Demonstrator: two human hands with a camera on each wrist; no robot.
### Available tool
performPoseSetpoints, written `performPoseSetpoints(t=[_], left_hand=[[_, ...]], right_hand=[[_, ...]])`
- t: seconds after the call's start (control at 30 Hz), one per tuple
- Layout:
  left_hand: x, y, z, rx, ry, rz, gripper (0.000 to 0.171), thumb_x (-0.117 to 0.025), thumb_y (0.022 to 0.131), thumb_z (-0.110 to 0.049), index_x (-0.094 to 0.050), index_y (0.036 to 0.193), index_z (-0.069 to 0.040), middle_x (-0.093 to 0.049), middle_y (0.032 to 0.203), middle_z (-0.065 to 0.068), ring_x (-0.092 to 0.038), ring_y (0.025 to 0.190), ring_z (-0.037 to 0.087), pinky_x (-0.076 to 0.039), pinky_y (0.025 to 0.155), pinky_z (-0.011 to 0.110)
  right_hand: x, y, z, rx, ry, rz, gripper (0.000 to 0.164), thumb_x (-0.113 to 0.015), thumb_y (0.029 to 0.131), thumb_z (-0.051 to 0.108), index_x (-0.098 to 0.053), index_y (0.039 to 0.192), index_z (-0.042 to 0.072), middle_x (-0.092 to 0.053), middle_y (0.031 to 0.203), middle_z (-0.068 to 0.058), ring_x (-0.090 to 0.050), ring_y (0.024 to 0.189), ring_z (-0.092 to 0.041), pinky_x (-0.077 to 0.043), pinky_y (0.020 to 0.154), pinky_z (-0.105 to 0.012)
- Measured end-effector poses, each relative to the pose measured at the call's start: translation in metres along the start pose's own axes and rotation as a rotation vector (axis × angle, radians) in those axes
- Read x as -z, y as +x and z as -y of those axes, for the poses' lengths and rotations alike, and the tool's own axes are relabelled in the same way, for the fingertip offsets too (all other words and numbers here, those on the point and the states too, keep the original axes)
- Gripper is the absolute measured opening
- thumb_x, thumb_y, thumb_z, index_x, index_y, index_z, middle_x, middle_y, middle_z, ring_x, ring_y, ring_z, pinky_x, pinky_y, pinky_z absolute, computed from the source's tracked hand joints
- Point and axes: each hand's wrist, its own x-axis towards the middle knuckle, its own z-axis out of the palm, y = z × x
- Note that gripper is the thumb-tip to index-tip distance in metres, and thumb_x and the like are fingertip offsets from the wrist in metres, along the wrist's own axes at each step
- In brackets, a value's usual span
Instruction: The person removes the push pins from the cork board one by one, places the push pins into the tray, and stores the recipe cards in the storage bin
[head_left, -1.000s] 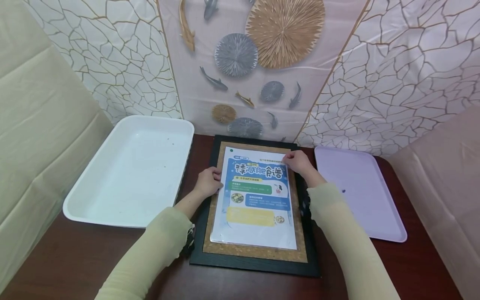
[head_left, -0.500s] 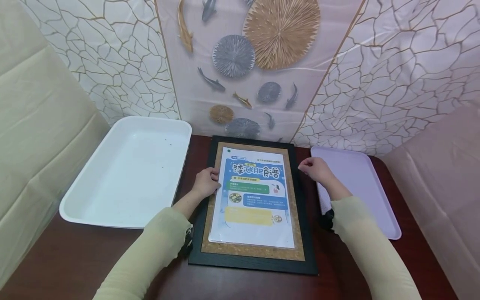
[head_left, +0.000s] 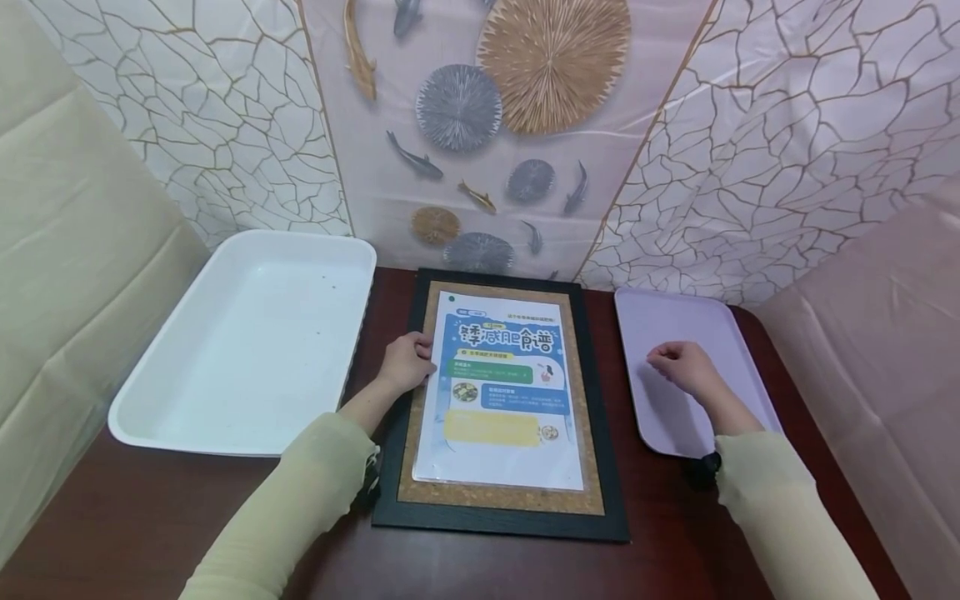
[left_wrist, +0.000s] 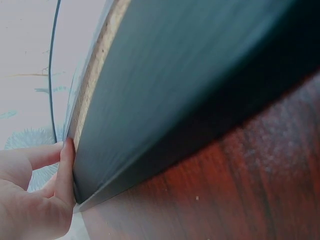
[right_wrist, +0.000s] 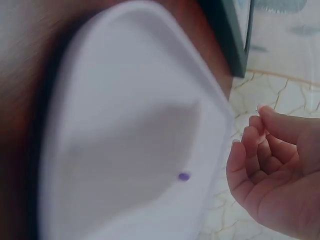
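Observation:
A printed poster sheet [head_left: 498, 458] with blue, green and yellow blocks lies on a black-framed cork board [head_left: 502, 522]. A green round pin head [head_left: 452, 298] shows at its top left corner. My left hand [head_left: 405, 362] pinches the sheet's left edge; in the left wrist view, thumb and forefinger meet there beside the cork. Over the lilac tray [head_left: 652, 312], my right hand [head_left: 686, 367] hangs with loosely curled fingers, thumb close to forefinger, holding nothing visible. A small purple pin [right_wrist: 184, 176] lies in that tray in the right wrist view; the hand hides it in the head view.
To the left of the board stands a large white tray [head_left: 247, 350] with a few dark specks in it. All rest on a dark red-brown table [head_left: 465, 567]. A patterned cloth [head_left: 465, 183] hangs behind, and pale cloth walls stand on both sides.
My right hand has left the sheet's top right area and moved right and nearer, over the lilac tray. My left hand stays at the sheet's left edge.

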Motion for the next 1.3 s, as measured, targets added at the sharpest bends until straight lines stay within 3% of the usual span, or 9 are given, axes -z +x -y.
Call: performPoseSetpoints(t=[0.17, 0.47, 0.73, 0.97, 1.03, 1.2, 1.3], left_hand=[[0.000, 0.000, 0.000, 0.001, 0.002, -0.005, 0.044, -0.062, 0.087, -0.005, -0.050, 0.129, -0.002, -0.059, 0.110, 0.016, -0.061, 0.096, 0.026, -0.057, 0.076, 0.032], [0.000, 0.000, 0.000, 0.001, -0.001, -0.006, 0.043, -0.061, 0.087, -0.005, -0.050, 0.129, -0.002, -0.059, 0.110, 0.016, -0.061, 0.096, 0.026, -0.057, 0.074, 0.030], [-0.001, 0.001, 0.001, -0.004, -0.008, -0.004, 0.043, -0.061, 0.087, -0.005, -0.050, 0.129, -0.002, -0.059, 0.110, 0.016, -0.061, 0.097, 0.026, -0.057, 0.076, 0.031], [-0.001, 0.001, -0.001, 0.000, -0.006, -0.002, 0.044, -0.061, 0.087, -0.005, -0.050, 0.129, -0.002, -0.059, 0.111, 0.016, -0.061, 0.097, 0.026, -0.057, 0.075, 0.030], [-0.001, 0.001, -0.001, -0.001, -0.004, -0.001, 0.044, -0.061, 0.087, -0.005, -0.050, 0.129, -0.002, -0.059, 0.111, 0.016, -0.060, 0.097, 0.026, -0.057, 0.075, 0.030], [-0.001, 0.001, -0.001, 0.007, 0.003, 0.000, 0.044, -0.061, 0.088, -0.006, -0.049, 0.130, -0.002, -0.058, 0.112, 0.016, -0.060, 0.097, 0.026, -0.057, 0.075, 0.030], [-0.001, 0.002, 0.000, 0.005, 0.005, -0.004, 0.044, -0.060, 0.088, -0.006, -0.049, 0.130, -0.002, -0.058, 0.112, 0.016, -0.060, 0.097, 0.026, -0.057, 0.075, 0.030]], right_hand=[[0.003, -0.009, -0.018, -0.062, -0.010, 0.011, 0.029, -0.056, 0.092, 0.017, -0.062, 0.100, -0.011, -0.051, 0.064, 0.007, -0.045, 0.062, -0.007, -0.039, 0.055, -0.024], [0.001, -0.020, -0.037, -0.157, -0.025, 0.058, 0.029, -0.062, 0.088, 0.019, -0.064, 0.095, -0.009, -0.061, 0.079, -0.003, -0.046, 0.070, -0.011, -0.040, 0.059, -0.024], [-0.002, -0.022, -0.043, -0.175, -0.034, 0.076, 0.030, -0.063, 0.087, 0.019, -0.064, 0.096, -0.010, -0.061, 0.078, -0.001, -0.046, 0.069, -0.011, -0.040, 0.059, -0.024], [-0.003, -0.022, -0.048, -0.140, -0.032, 0.062, 0.028, -0.062, 0.087, 0.015, -0.065, 0.097, -0.011, -0.058, 0.067, 0.007, -0.046, 0.064, -0.008, -0.040, 0.056, -0.023], [-0.003, -0.023, -0.048, -0.128, -0.039, 0.048, 0.028, -0.061, 0.087, 0.014, -0.065, 0.097, -0.011, -0.060, 0.067, 0.004, -0.047, 0.063, -0.007, -0.040, 0.055, -0.023], [0.001, -0.020, -0.039, -0.063, -0.087, -0.061, 0.026, -0.060, 0.086, 0.013, -0.066, 0.096, -0.011, -0.067, 0.087, -0.022, -0.049, 0.067, -0.008, -0.041, 0.058, -0.024], [0.003, -0.011, -0.025, -0.039, -0.081, -0.095, 0.027, -0.058, 0.087, 0.013, -0.065, 0.098, -0.010, -0.067, 0.089, -0.023, -0.050, 0.065, -0.006, -0.043, 0.058, -0.023]])
